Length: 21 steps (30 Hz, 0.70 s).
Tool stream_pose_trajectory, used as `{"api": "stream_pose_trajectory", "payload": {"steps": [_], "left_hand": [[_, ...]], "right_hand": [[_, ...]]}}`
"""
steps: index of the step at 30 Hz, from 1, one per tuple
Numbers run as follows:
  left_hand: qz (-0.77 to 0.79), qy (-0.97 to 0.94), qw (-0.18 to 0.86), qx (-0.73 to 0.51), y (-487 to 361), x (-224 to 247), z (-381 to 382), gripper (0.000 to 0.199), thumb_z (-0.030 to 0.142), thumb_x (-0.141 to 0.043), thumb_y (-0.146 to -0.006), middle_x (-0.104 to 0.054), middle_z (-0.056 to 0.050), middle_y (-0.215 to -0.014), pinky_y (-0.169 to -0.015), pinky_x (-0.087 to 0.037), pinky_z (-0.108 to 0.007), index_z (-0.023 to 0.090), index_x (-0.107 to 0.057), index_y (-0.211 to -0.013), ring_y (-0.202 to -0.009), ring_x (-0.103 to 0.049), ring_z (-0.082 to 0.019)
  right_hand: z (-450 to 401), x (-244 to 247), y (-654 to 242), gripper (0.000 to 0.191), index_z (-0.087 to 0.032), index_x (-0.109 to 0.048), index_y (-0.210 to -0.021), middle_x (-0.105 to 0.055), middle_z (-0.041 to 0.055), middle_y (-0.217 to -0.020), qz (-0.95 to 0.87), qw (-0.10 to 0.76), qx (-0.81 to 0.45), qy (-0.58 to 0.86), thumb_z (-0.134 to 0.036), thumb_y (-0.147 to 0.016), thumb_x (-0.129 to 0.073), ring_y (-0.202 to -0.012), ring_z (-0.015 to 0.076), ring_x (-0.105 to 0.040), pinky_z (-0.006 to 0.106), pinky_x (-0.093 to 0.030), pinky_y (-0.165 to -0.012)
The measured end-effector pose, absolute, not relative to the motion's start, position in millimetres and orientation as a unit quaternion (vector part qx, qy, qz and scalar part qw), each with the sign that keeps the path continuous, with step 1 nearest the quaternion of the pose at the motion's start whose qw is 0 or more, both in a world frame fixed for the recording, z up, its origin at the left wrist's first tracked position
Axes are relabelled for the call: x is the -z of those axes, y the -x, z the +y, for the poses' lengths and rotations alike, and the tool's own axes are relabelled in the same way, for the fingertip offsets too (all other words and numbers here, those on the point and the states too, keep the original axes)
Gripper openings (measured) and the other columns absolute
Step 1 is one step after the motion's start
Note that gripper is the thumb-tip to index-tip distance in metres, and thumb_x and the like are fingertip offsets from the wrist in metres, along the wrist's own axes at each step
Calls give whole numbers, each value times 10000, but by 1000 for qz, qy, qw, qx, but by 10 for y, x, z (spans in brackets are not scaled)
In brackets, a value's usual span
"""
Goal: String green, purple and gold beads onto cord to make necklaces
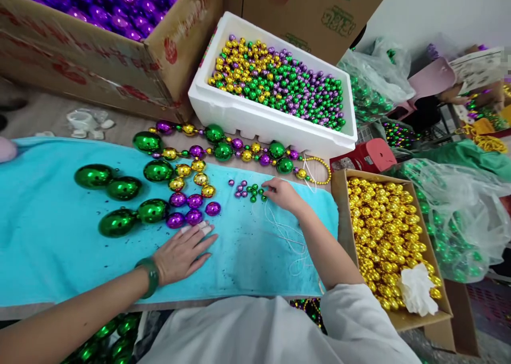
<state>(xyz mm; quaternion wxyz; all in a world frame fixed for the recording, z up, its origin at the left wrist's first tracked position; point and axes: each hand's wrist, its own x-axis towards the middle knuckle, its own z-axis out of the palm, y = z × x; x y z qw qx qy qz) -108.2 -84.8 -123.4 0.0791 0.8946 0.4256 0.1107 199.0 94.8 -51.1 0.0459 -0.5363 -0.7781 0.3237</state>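
Cluttered workshop, desk [48, 122] covered with a turquoise cloth [51, 247], boxes and bags all round. On the cloth, left part: large green balls [120, 193] in a loose group, beside them mid-size gold balls [191, 178] and purple balls [191, 209] in short rows. Behind these, along the cloth's far edge, a finished strand [223, 148] of green, purple and gold balls ending in a loop of tiny gold beads near the foam box. Small pile of little purple and green beads [249, 189] mid-cloth.

Right hand [283, 193] reaches forward, fingers pinched narrow at the small bead pile, touching the green ones; whether a bead is actually gripped, cannot tell. Thin white string [285, 236] lies in loops on the cloth under and near the right forearm. Left hand [181, 252] flat, palm down, fingers spread on the cloth, holding nothing; taped fingertips just beside the nearest purple balls. Green bangle [149, 276] on the left wrist.

White foam box [255, 119] behind the cloth, full of small mixed gold, green and purple beads. Cardboard box [435, 321] at right, full of gold beads, crumpled white tissue [417, 289] in its near corner. Big carton [99, 66] top left holding purple balls. Clear plastic bags [459, 215] with green beads at far right. Red stool [367, 156] between foam box and gold box.
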Motion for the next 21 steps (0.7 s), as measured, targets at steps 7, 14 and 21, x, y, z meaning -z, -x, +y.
{"api": "stream_pose_trajectory", "payload": {"steps": [7,14,21], "left_hand": [[424,-894,52,-138,1076,1246,-896,409,421,-464,-941,-617,-65,-1330,-1040,-362,-375,287,-581,-1309,-1257,-521,-241],[432,-882,-41,-182,1045,1293,-905,393,419,-440,-945,-610,-8,-1342,-1082,-358,-349,322,-582,-1299,-1258,-516,-213],[432,-885,-52,-165,1054,1361,-905,400,401,-518,-905,-639,5,-1309,-1034,-437,-311,351,-590,-1295,-1217,-564,-204]], "right_hand": [[1232,36,-2008,232,-193,-715,-1046,-703,67,-975,-781,190,-255,537,-162,-853,-590,-861,179,-636,330,-499,-820],[1732,-389,-1733,235,-200,-699,-1035,-711,75,-975,-815,276,-157,484,-178,-865,-539,-917,211,-651,353,-509,-856],[2754,-748,-1201,267,-163,-707,-1049,-697,105,-1063,-825,219,-80,515,-141,-856,-525,-974,233,-641,355,-488,-900]]}}
